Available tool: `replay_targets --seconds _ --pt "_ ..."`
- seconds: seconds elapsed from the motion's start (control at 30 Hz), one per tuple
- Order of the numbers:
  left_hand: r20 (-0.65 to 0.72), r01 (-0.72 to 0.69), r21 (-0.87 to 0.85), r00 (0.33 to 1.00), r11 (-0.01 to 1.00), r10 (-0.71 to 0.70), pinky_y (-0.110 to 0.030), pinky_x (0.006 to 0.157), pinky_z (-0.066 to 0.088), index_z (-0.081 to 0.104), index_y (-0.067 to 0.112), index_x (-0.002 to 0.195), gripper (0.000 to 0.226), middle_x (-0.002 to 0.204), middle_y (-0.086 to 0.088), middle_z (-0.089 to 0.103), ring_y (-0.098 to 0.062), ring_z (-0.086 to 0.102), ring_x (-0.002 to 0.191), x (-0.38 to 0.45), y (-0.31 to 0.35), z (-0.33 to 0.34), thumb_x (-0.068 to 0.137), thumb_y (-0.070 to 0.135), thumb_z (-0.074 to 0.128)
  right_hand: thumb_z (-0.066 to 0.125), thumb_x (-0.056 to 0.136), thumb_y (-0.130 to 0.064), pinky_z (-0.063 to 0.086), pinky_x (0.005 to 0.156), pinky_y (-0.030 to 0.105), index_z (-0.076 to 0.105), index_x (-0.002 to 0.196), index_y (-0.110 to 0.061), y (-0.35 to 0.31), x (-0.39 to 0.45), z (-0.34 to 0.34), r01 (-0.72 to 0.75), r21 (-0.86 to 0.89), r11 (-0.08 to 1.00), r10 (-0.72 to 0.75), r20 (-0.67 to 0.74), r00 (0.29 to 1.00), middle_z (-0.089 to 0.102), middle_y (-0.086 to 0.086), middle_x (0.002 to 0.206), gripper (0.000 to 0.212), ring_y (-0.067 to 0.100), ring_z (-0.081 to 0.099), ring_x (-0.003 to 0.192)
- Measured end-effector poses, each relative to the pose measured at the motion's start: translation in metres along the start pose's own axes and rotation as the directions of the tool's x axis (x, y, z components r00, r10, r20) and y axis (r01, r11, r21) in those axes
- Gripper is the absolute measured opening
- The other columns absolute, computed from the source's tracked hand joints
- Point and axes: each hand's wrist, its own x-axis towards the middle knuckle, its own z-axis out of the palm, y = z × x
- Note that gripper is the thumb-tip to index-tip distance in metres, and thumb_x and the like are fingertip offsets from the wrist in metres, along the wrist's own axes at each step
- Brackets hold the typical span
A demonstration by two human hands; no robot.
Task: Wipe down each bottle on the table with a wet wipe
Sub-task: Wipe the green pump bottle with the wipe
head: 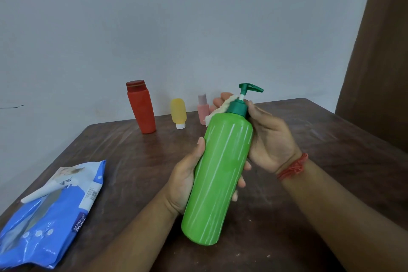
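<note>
My left hand [184,180] grips the middle of a tall green pump bottle [218,174], held tilted above the brown table [309,183]. My right hand [268,139] wraps round the bottle's dark green neck and holds a white wet wipe [217,109] against the collar behind it. At the table's far edge stand a red bottle [141,108], a small yellow bottle [178,112] on its white cap, and a small pink bottle [203,109], partly hidden behind the wipe and my fingers.
A blue pack of wet wipes [50,212] lies at the table's left front, its flap peeled open. A grey wall rises behind the table and a brown curtain [379,62] hangs at the right.
</note>
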Motion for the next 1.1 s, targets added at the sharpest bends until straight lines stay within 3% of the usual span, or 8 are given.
replay_targets --seconds 0.13,0.3,0.63,0.73,0.87,0.93,1.03,1.1 --pt "0.011 0.016 0.009 1.0 1.0 -0.016 -0.045 0.076 0.056 0.044 -0.001 0.146 0.08 0.127 -0.03 0.055 -0.034 0.065 0.094 0.001 -0.001 0.001 0.097 0.063 0.045 0.071 0.087 -0.023 0.051 0.099 0.041 0.054 0.135 0.0 -0.005 0.001 -0.006 0.04 -0.116 0.992 -0.034 0.058 0.998 0.063 0.016 0.13 0.056 0.029 0.06 0.123" --pt "-0.014 0.038 0.015 0.999 0.999 -0.038 -0.046 0.076 0.057 0.044 -0.001 0.146 0.079 0.128 -0.029 0.055 -0.034 0.065 0.096 0.0 -0.001 -0.003 0.098 0.062 0.043 0.092 0.061 -0.035 0.058 0.079 0.03 0.066 0.102 -0.009 -0.01 0.007 -0.014 0.024 -0.278 0.96 -0.06 -0.121 0.991 0.07 0.006 0.098 0.055 0.016 0.068 0.089" --pt "-0.031 0.039 -0.001 0.999 0.999 -0.039 -0.046 0.078 0.057 0.046 0.002 0.147 0.078 0.128 -0.028 0.056 -0.034 0.065 0.097 -0.001 0.001 -0.004 0.098 0.062 0.043 0.061 0.083 -0.017 0.059 0.083 0.029 0.065 0.106 0.001 -0.016 0.003 -0.004 0.039 -0.388 0.921 -0.105 -0.151 0.983 0.074 0.008 0.1 0.03 0.017 0.07 0.093" --pt "-0.076 0.049 -0.033 0.996 0.998 -0.051 -0.046 0.077 0.059 0.052 0.006 0.144 0.076 0.127 -0.026 0.059 -0.034 0.066 0.098 -0.002 0.002 -0.006 0.095 0.064 0.046 0.074 0.081 -0.021 0.053 0.076 0.028 0.072 0.093 -0.01 -0.014 0.005 -0.007 0.051 -0.805 0.591 -0.377 -0.22 0.9 0.074 0.0 0.092 0.017 0.009 0.068 0.084" --pt "-0.156 0.016 -0.023 0.988 1.0 -0.02 -0.045 0.077 0.059 0.06 0.008 0.138 0.075 0.124 -0.024 0.062 -0.032 0.067 0.095 -0.005 0.006 -0.005 0.093 0.065 0.043 0.061 0.098 -0.019 0.044 0.089 0.009 0.07 0.111 -0.001 -0.003 0.001 0.008 0.159 -0.971 -0.179 -0.561 0.233 0.794 0.067 0.005 0.111 0.024 -0.01 0.056 0.096" --pt "-0.213 -0.001 0.011 0.977 1.0 0.004 -0.044 0.074 0.058 0.065 0.009 0.133 0.073 0.12 -0.024 0.063 -0.031 0.067 0.092 -0.005 0.009 -0.003 0.093 0.064 0.036 0.053 0.101 -0.032 0.044 0.094 0.013 0.068 0.114 0.001 -0.001 -0.002 0.014 0.255 -0.899 -0.357 -0.431 0.4 0.809 0.065 0.01 0.114 0.038 -0.01 0.055 0.101" --pt "-0.268 0.015 0.07 0.963 0.997 0.004 -0.044 0.072 0.058 0.067 0.009 0.13 0.071 0.118 -0.025 0.064 -0.032 0.066 0.09 -0.003 0.011 0.0 0.092 0.063 0.039 0.056 0.1 -0.009 0.05 0.096 0.04 0.071 0.115 0.001 -0.002 -0.004 0.008 0.305 -0.752 -0.585 -0.348 0.572 0.743 0.064 0.014 0.115 0.023 0.028 0.058 0.112" --pt "-0.281 0.035 0.124 0.96 0.992 0.001 -0.045 0.073 0.058 0.061 0.007 0.135 0.075 0.12 -0.027 0.063 -0.033 0.066 0.092 -0.001 0.011 0.003 0.09 0.065 0.046 0.058 0.095 0.0 0.048 0.094 0.039 0.072 0.113 0.001 -0.009 0.002 0.006 0.246 -0.756 -0.606 -0.415 0.564 0.714 0.067 0.012 0.112 0.023 0.032 0.057 0.108"
